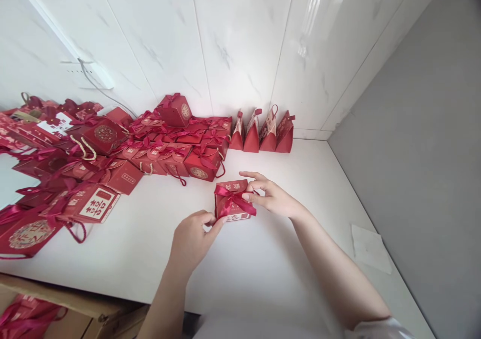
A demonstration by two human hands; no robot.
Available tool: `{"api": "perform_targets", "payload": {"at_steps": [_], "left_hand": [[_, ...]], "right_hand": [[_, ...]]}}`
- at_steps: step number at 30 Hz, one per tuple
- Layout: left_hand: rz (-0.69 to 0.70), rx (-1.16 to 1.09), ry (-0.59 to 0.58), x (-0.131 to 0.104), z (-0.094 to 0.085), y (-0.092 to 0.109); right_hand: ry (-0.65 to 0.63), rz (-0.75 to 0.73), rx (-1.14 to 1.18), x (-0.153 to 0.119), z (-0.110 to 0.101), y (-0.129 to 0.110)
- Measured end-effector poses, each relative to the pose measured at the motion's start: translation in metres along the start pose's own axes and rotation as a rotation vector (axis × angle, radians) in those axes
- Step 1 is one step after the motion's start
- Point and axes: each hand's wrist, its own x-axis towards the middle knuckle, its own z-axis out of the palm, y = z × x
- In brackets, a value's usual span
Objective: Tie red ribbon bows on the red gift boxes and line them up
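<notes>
A small red gift box [233, 216] with pale Chinese lettering stands on the white table in front of me. A shiny dark-red ribbon bow [232, 199] lies across its top. My left hand [193, 236] is at the box's near left corner, thumb and forefinger closed at a ribbon end. On the other side, my right hand [276, 196] has its thumb and fingers curled at the bow's right loop, while the forefinger stretches over the box's far edge. The exact contact under the right fingers is partly hidden.
Many similar ribboned boxes [203, 161] crowd the left and back of the white table [300, 284]. Several triangular red boxes [268, 138] line the tiled wall [240, 43]. A grey partition [417, 143] borders the right side. A cardboard carton [71, 316] holds more boxes at lower left.
</notes>
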Motion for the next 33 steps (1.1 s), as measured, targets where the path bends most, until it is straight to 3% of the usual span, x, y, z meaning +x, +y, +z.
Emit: {"api": "perform_targets", "payload": {"at_steps": [4,8,13,19,27,33], "left_hand": [[-0.141,-0.538,-0.181,-0.002,0.015,-0.012],[-0.157,-0.842,-0.205,0.005,0.024,-0.024],[-0.099,-0.838,-0.206,0.012,0.021,-0.039],[-0.069,-0.865,-0.237,0.018,0.018,-0.054],[-0.084,-0.956,-0.293,0.022,0.022,-0.058],[-0.111,-1.059,-0.204,0.023,0.025,-0.058]], "right_hand": [[0.001,0.038,0.075,0.001,0.001,0.001],[0.0,0.131,0.171,0.001,-0.001,0.004],[-0.006,0.155,0.155,0.0,-0.006,0.001],[-0.153,0.173,0.174,0.0,-0.012,0.004],[-0.172,0.163,0.131,0.0,-0.017,0.01],[-0.134,0.168,0.124,0.0,-0.016,0.008]]}}
